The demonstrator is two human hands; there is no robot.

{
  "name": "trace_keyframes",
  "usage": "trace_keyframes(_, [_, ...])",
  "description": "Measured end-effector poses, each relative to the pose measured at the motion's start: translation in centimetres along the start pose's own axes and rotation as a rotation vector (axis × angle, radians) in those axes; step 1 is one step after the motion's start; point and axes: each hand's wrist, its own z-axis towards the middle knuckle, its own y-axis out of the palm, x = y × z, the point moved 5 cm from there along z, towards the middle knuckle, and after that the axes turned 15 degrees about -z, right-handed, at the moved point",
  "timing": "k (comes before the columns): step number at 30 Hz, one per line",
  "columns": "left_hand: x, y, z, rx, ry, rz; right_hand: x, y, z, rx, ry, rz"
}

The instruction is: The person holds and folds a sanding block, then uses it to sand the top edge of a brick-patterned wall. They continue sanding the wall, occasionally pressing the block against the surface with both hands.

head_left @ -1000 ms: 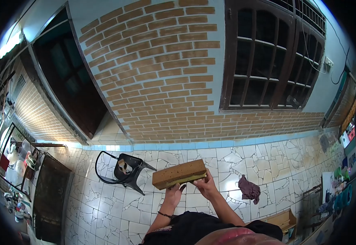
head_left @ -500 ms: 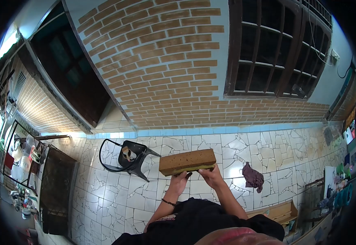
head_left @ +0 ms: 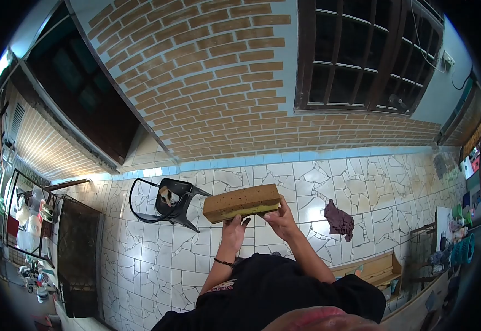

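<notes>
A long brown block (head_left: 241, 202) with a speckled top and a yellow-green strip along its near side is held in front of my body. Beneath its near edge, left of the middle, my left hand (head_left: 232, 234) grips it with the thumb against the side. My right hand (head_left: 282, 222) is closed round the lower right corner, fingers up along the end. Dark material shows under the block between the two hands. A black band circles my left wrist.
Left of the block stands a black metal chair (head_left: 172, 205) with a white-and-brown cat-like shape on its seat. On the tiled floor (head_left: 306, 243) to the right lies a crumpled maroon cloth (head_left: 338, 220). An open wooden box (head_left: 375, 270) sits near my right side; a dark cabinet (head_left: 78, 256) stands far left.
The view has tilted, so the wall and floor items sit higher in it. My right hand has shifted from the block's near edge round toward its right end. Both hands still hold the block.
</notes>
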Motion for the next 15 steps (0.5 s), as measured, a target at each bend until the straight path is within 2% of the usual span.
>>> trace_keyframes(9, [0.2,-0.2,-0.1,0.004,0.006,-0.014,0.0,-1.3,-0.5,0.058,-0.014,0.041])
trace_keyframes(15, [-0.1,-0.1,0.0,0.033,-0.064,-0.093,-0.2,-3.0,-0.7,0.099,0.007,0.146])
